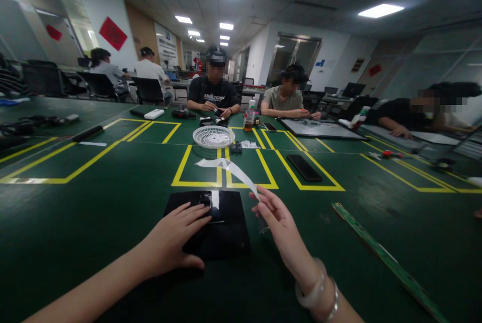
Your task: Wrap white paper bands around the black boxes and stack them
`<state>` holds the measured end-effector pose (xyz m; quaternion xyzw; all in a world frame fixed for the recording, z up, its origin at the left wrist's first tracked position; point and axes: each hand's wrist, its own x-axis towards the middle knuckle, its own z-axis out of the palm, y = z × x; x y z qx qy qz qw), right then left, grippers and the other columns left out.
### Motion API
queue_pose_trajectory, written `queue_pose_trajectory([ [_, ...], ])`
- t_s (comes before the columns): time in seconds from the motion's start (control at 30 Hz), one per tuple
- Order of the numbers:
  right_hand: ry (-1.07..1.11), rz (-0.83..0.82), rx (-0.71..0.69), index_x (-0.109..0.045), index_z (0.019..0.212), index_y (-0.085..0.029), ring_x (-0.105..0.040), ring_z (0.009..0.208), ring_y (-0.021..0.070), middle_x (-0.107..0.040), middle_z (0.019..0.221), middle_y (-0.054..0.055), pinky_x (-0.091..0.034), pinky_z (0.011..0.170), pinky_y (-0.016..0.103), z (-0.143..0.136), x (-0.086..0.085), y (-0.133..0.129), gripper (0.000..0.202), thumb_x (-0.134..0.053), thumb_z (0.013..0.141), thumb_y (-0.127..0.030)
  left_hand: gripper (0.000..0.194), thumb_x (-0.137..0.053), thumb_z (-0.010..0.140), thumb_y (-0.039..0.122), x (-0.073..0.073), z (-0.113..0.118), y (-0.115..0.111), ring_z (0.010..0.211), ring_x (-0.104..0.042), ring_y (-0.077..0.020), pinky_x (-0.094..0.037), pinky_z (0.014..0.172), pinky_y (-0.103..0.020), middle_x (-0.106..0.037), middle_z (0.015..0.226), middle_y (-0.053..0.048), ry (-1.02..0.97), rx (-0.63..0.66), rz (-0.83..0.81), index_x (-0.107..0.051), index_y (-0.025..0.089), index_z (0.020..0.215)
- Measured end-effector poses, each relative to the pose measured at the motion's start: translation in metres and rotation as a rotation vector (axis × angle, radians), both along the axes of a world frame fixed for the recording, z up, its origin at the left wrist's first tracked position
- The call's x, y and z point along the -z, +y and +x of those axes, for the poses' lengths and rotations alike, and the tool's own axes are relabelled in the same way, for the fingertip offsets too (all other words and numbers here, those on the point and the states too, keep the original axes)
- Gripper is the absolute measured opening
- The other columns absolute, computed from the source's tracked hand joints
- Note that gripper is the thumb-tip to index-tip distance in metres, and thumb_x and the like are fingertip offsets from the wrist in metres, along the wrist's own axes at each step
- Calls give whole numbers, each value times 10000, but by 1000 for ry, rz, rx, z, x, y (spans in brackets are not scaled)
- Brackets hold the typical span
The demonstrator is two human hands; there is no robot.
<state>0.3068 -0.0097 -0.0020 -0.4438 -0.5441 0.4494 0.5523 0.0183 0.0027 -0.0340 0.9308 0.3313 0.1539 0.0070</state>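
A flat black glossy panel [229,232] lies on the green table in front of me. My left hand [184,232] rests on its left part with the fingers stretched out. Near the panel's top edge is a pale patch [215,200], which may be a label or a reflection. Just right of the panel, my right hand [276,217] pinches the lower end of a curved white strip [235,170], which looks like thin film or tape. The strip arches up and to the left over the table. Below the pinch hangs a small clear piece [263,226].
A white round basket-like part [213,136] sits ahead, by a small dark block [236,147]. At right lie a black phone-like slab [304,168] and a long green circuit-board strip [380,252]. Yellow tape [196,184] marks the table [124,222]. Several people sit across from me.
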Motion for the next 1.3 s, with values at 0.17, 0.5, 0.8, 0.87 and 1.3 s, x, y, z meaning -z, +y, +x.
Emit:
queue_pose_trajectory([
  [0.17,-463,168,-188,-604,1253,-275,-614,1108,214,-662,1225,59,-485,973,409,-3,2,-7,302,-561,958,-329,243,-620,952,277,-17,-9,-17,961,-643,-259,-516,802,-397,-673,1098,-57,-169,137,308,-622,275,1196],
  [0.5,-1202,459,-291,-655,1208,-301,-589,1120,225,-639,1292,35,-481,944,422,-7,12,-5,305,-580,941,-176,226,-663,896,136,-10,-10,-2,942,-612,-240,-494,777,-353,-638,1108,-50,40,43,222,-665,219,1107],
  [0.8,-1329,501,-216,-685,1149,-309,-566,1072,237,-636,1144,52,-464,933,457,-9,6,-9,244,-575,951,-219,331,-728,850,73,-12,-7,-5,917,-617,-228,-486,780,-356,-655,1097,-40,176,-3,136,-689,223,1142],
  [0.87,-1348,506,-204,-695,1126,-306,-561,1058,242,-633,1112,53,-461,934,466,-10,3,-11,223,-579,948,-239,298,-727,862,91,-12,-7,-5,905,-618,-225,-479,775,-351,-659,1080,-41,174,1,142,-694,220,1129],
  [1.3,-1398,519,-175,-713,1106,-296,-558,1080,258,-636,1087,59,-406,1043,524,-18,-4,-23,213,-617,915,-292,298,-755,868,317,-19,-5,-10,1031,-594,-263,-458,905,-398,-623,1167,-51,135,-45,51,-677,235,1144],
])
